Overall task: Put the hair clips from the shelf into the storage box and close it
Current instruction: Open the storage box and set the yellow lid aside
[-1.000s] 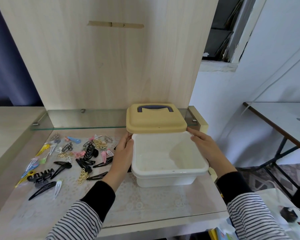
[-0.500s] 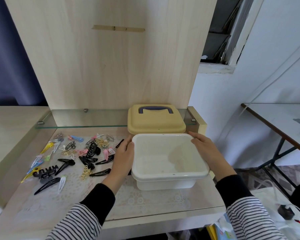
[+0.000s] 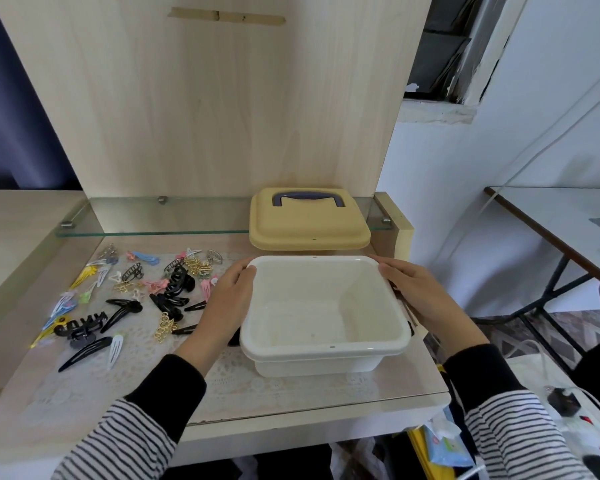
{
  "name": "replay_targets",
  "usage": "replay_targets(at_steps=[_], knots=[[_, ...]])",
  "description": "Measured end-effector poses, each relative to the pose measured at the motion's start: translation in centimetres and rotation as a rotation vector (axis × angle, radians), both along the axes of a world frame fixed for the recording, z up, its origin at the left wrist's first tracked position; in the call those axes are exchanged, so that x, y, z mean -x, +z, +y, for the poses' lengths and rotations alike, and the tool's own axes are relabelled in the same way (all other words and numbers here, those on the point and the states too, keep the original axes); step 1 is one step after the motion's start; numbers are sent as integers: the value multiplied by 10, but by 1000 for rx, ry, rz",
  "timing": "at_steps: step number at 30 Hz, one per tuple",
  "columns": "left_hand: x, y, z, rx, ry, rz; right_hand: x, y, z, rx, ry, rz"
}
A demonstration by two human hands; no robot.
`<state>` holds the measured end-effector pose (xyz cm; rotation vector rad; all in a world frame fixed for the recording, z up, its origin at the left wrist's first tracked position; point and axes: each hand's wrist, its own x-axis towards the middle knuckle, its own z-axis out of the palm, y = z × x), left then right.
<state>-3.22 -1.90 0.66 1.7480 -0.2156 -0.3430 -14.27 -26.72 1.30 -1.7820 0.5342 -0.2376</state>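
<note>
The white storage box [image 3: 326, 348] stands open and empty on the shelf top, right of centre. Its yellow lid [image 3: 309, 230], with a dark handle, lies behind it on the glass shelf [image 3: 153, 216]. My left hand [image 3: 226, 303] presses the box's left side, fingers at the rear rim corner. On the opposite side my right hand [image 3: 420, 293] holds the right rim. Several hair clips [image 3: 136, 296] in black, gold, pink, blue and yellow lie scattered to the left of the box, apart from both hands.
A tall wooden back panel [image 3: 205, 98] rises behind the shelf. The shelf's front edge [image 3: 291, 420] is near my sleeves. A white table [image 3: 561, 216] stands at the right, with bags and cables on the floor below.
Both hands have slid from the box's rear corners under the lid to its sides. The box now sits a little nearer to me, separate from the lid.
</note>
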Motion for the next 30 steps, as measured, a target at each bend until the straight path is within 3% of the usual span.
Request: replay_targets(at_steps=[9, 20, 23, 30], knots=[[-8, -5, 3, -24, -1, 19, -5, -8, -4, -133, 24, -57], [-18, -19, 3, 22, 17, 12, -13, -5, -9, -91, 51, -11], [-26, -26, 11, 9, 23, -15, -15, -2, -12, -27, 43, 40], [-38, -30, 53, -103, 102, -310, -28, 30, 3, 302, -153, 50]])
